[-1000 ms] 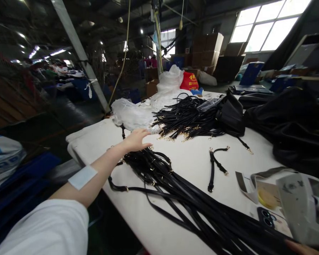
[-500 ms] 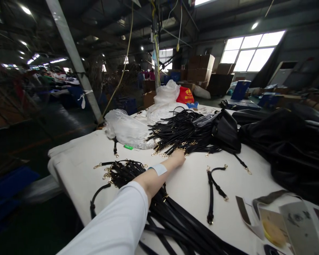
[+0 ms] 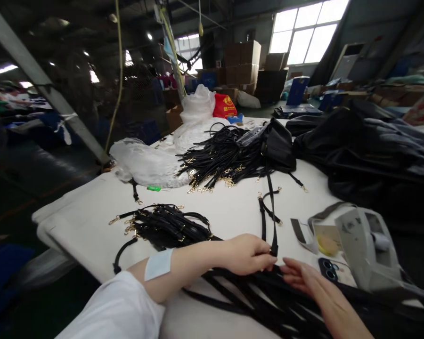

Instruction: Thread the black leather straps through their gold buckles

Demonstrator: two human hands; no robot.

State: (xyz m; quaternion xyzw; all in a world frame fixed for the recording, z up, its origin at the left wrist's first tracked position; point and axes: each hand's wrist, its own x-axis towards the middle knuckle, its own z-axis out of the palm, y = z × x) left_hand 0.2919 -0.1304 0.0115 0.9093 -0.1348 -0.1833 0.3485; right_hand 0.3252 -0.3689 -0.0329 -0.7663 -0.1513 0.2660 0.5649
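Observation:
My left hand (image 3: 249, 254) is closed on one end of a thin black strap (image 3: 271, 202), which runs up from the fingers toward the far pile. Just to its right, my right hand (image 3: 309, 278) has its fingers stretched out and apart, holding nothing that I can see. Below both hands lie long black straps (image 3: 233, 292) in a loose bundle. Left of them is a heap of short black straps (image 3: 169, 226) with gold clasps. Another short strap (image 3: 263, 219) with gold hooks lies beside the held one.
Farther back is a big pile of black straps (image 3: 222, 157) with gold clips, next to clear plastic bags (image 3: 144, 165) and a red bag (image 3: 224, 106). Black material (image 3: 356, 150) covers the right side. A tape dispenser (image 3: 365, 240) and a phone (image 3: 335, 272) lie at the right.
My left hand has come back from the far pile toward me, now with a strap in it. My right hand has entered from the lower right. The view has shifted right and downward.

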